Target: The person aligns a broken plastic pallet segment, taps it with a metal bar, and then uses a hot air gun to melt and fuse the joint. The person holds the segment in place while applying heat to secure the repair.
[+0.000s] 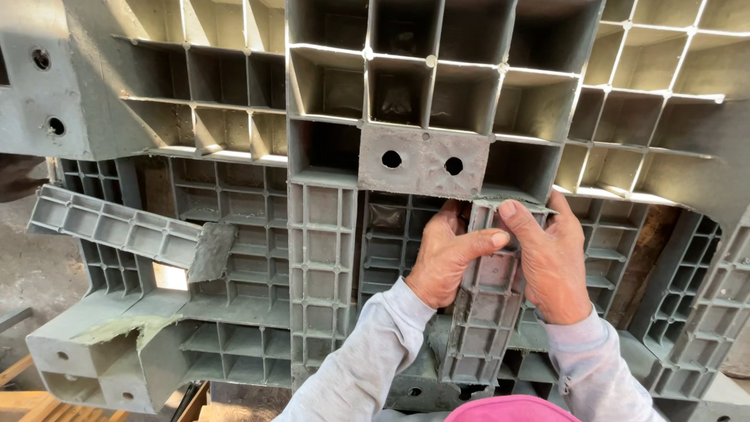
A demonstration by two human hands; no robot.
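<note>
Both hands are clamped on the same piece: the left hand [444, 258] wraps the upper left edge of a grey ribbed plastic bar [483, 312], thumb laid across its face, while the right hand [551, 262] grips the upper right edge, thumb pressing near the top. The bar stands nearly upright, its top end just under the flat two-holed block [423, 161] of the big grey pallet [328, 234] propped in front of the person.

From where I stand, the worry is the bar's torn top edge. It looks ragged, and the fingers sit right against it, so a sudden give could drag skin along the broken plastic. If the bar snaps free under a pull, I'd guess both hands jerk back toward the chest. Out to the left, another broken slat [117, 227] hangs crooked with a jagged flap at its end; jolting the pallet might shake it loose. The pallet itself seems only leaned up, and hard tugging could shift it.
</note>
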